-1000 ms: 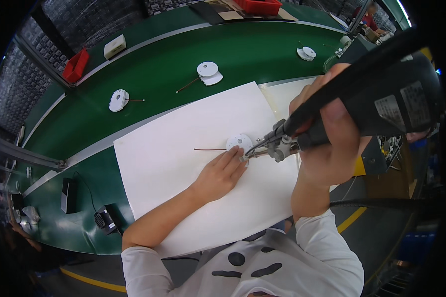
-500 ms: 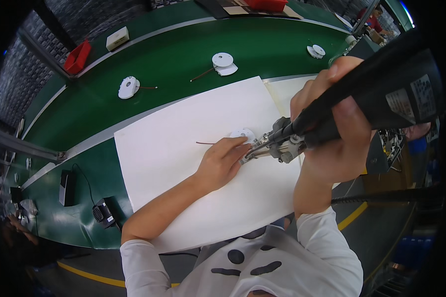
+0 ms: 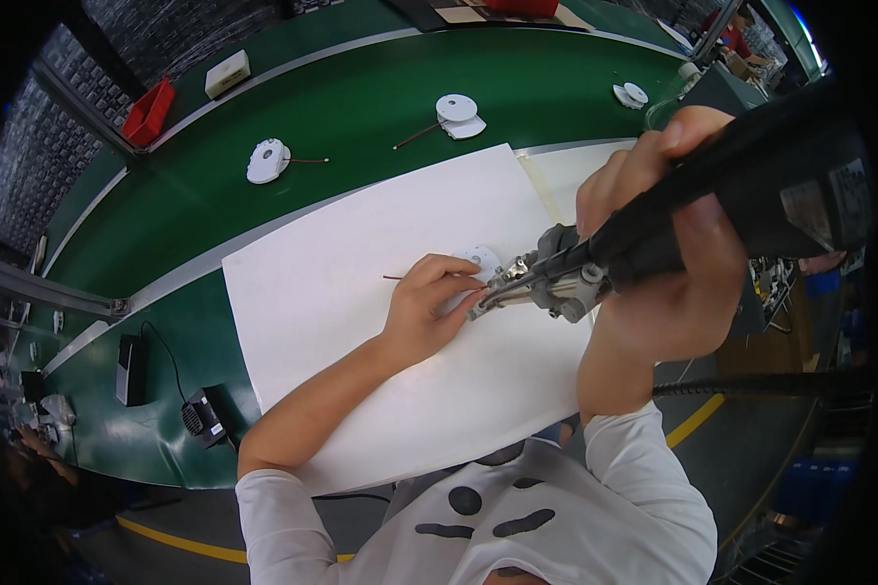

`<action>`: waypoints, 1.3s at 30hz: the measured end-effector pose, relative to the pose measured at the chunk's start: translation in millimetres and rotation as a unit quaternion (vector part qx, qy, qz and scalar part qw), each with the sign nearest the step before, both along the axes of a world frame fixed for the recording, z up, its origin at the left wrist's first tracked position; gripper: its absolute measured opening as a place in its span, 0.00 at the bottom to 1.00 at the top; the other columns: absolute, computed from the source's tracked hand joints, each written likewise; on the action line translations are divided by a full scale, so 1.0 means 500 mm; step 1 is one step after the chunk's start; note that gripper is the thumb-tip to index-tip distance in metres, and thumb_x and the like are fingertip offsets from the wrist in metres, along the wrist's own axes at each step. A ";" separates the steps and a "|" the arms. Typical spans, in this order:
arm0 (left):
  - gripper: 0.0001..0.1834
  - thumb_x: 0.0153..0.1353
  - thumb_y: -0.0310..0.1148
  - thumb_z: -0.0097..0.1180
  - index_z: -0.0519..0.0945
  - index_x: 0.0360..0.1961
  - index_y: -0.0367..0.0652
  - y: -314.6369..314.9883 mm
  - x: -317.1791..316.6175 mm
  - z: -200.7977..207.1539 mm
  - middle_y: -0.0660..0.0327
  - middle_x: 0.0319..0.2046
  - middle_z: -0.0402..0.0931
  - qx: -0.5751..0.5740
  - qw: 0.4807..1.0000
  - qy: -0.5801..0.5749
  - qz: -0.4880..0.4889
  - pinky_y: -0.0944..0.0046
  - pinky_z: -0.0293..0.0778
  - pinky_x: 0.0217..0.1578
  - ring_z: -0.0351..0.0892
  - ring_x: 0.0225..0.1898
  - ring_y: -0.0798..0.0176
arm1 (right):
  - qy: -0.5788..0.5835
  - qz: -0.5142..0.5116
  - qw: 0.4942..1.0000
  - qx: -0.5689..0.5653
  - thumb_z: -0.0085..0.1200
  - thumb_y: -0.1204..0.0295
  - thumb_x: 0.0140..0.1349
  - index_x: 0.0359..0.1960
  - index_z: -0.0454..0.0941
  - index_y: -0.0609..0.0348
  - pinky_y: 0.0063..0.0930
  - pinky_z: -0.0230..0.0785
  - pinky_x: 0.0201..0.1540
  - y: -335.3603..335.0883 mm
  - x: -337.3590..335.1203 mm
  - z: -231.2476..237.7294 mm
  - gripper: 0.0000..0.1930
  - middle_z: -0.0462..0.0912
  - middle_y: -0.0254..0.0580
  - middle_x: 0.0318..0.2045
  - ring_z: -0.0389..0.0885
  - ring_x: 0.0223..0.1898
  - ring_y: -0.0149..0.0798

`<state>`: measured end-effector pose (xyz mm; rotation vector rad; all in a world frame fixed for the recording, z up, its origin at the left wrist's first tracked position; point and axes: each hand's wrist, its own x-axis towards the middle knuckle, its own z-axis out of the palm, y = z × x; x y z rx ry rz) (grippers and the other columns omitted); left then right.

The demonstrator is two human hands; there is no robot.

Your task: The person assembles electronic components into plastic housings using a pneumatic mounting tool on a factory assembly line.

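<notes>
My right hand point(image 3: 668, 244) is wrapped round a black power screwdriver point(image 3: 644, 229) with a grey metal nose. The nose slants down to the left, its tip close to my left fingers. My left hand point(image 3: 427, 310) has its thumb and fingers closed at the edge of a small white round part point(image 3: 476, 256) with a thin reddish wire sticking out to the left. That part lies on a large white sheet point(image 3: 361, 234). My fingers and the screwdriver nose hide much of it, so the exact contact point cannot be seen.
Beyond the sheet, a green conveyor belt point(image 3: 361, 102) carries white round parts point(image 3: 266, 161), some with wires. A red bin point(image 3: 148, 112) and a cream box point(image 3: 227, 75) stand past it. Black devices with a cable point(image 3: 205, 417) lie at left. Another person point(image 3: 737, 39) is at the far right.
The white parts on the belt have shifted right. My right hand and the screwdriver moved slightly right. My left fingers have bent a little more on the white part.
</notes>
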<state>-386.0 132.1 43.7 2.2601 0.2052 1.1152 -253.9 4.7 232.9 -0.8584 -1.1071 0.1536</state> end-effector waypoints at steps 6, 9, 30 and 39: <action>0.11 0.51 0.18 0.71 0.87 0.37 0.37 0.011 -0.007 -0.010 0.59 0.46 0.82 -0.011 1.000 -0.007 -0.012 0.61 0.77 0.41 0.80 0.43 0.57 | 0.001 0.017 1.000 0.003 0.41 0.67 0.69 0.53 0.63 0.70 0.29 0.63 0.24 0.009 -0.010 -0.008 0.18 0.70 0.41 0.22 0.68 0.20 0.32; 0.11 0.51 0.18 0.70 0.87 0.37 0.37 0.019 -0.009 -0.026 0.59 0.46 0.82 -0.028 0.999 -0.010 -0.026 0.60 0.77 0.41 0.80 0.44 0.56 | -0.017 0.030 0.999 0.022 0.41 0.67 0.70 0.53 0.62 0.70 0.27 0.63 0.24 0.017 -0.015 -0.019 0.18 0.71 0.41 0.22 0.68 0.20 0.32; 0.20 0.51 0.26 0.73 0.84 0.46 0.31 0.033 -0.075 -0.022 0.52 0.51 0.80 0.311 0.950 0.024 -0.005 0.56 0.79 0.44 0.82 0.47 0.52 | -0.090 -0.139 0.980 0.114 0.58 0.75 0.62 0.48 0.80 0.73 0.24 0.72 0.21 0.090 -0.034 -0.049 0.15 0.81 0.56 0.39 0.80 0.22 0.35; 0.18 0.52 0.24 0.73 0.84 0.43 0.30 0.047 -0.105 -0.023 0.52 0.50 0.81 0.332 0.943 0.020 0.005 0.59 0.81 0.39 0.83 0.41 0.56 | -0.013 -0.108 0.991 0.073 0.60 0.76 0.60 0.45 0.79 0.73 0.24 0.71 0.18 0.096 -0.087 -0.039 0.14 0.83 0.56 0.40 0.79 0.18 0.37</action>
